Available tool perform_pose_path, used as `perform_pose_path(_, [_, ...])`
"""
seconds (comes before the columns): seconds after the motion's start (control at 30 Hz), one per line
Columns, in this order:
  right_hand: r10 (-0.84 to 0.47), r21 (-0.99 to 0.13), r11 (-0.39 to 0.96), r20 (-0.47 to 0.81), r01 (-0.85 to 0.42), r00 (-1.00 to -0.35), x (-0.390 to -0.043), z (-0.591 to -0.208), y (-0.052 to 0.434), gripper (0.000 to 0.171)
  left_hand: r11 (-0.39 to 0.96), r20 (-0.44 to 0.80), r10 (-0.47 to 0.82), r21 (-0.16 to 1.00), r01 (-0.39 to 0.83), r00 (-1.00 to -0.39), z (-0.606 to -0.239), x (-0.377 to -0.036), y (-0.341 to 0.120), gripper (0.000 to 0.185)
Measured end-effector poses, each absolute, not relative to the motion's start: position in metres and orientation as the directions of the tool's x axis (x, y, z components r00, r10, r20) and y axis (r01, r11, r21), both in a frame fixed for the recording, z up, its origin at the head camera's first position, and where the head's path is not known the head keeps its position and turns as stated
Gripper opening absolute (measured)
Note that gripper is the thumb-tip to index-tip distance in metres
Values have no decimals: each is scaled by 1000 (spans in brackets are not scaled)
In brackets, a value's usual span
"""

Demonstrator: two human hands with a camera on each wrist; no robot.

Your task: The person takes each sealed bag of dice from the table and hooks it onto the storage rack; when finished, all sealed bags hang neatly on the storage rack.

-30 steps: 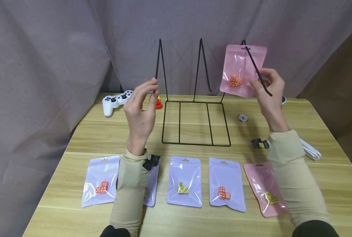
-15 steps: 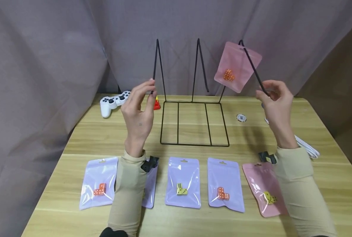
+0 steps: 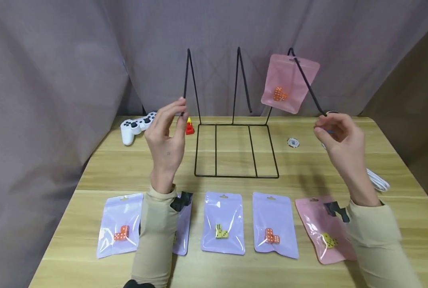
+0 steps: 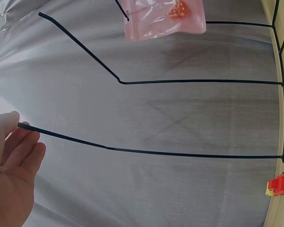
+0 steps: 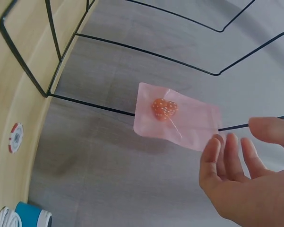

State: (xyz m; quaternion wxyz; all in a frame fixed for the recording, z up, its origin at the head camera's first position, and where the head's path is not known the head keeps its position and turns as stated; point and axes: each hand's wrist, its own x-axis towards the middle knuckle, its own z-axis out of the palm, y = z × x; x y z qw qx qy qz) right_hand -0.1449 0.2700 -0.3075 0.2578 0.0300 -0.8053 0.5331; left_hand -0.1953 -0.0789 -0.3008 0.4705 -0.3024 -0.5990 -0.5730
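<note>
Across the near side of the wood-grain table [image 3: 235, 272]: your two forearms in beige sleeves [image 3: 156, 236], reaching forward. Beneath them, one row of five flat pouches, left to right: lilac pouch [image 3: 109, 214] with orange dice [image 3: 121, 233]; lilac pouch [image 3: 183, 232], half covered by your sleeve; lilac pouch [image 3: 223, 210] with yellow dice [image 3: 221, 232]; lilac pouch [image 3: 273, 214] with orange dice; pink pouch [image 3: 309, 220] with yellow dice.

Your left hand [image 3: 165, 140]: raised, wrist upright, thumb and fingertips pinching the end of the left prong [image 4: 66, 137]. Your right hand [image 3: 345, 152]: raised, fingers softly bent, thumb and fingers apart, holding nothing; contact with the right prong [image 3: 309, 87] cannot be told.

Beyond: black wire rack [image 3: 235, 176], its base on the table. Right of it, one round chip [image 3: 293, 143], its central mark too small to read.

Farther, hung by its top slot toward the back of the right prong: one glossy pink bag [image 3: 289, 76], translucent, slightly tilted, white-pipped orange dice clustered low inside, well apart from your left hand. Behind everything, grey curtain [image 3: 214, 24].
</note>
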Motion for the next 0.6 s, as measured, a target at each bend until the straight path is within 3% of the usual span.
perform_pose_path(0.2, [149, -816, 522, 374, -248, -915, -120, -315, 277, 29, 161, 906, -188, 410, 898, -380, -304, -193, -79, 10])
perform_pose_path(0.6, [108, -760, 628, 300, -169, -948, -76, -339, 312, 30, 149, 908, -179, 405, 902, -378, -302, -195, -78, 10])
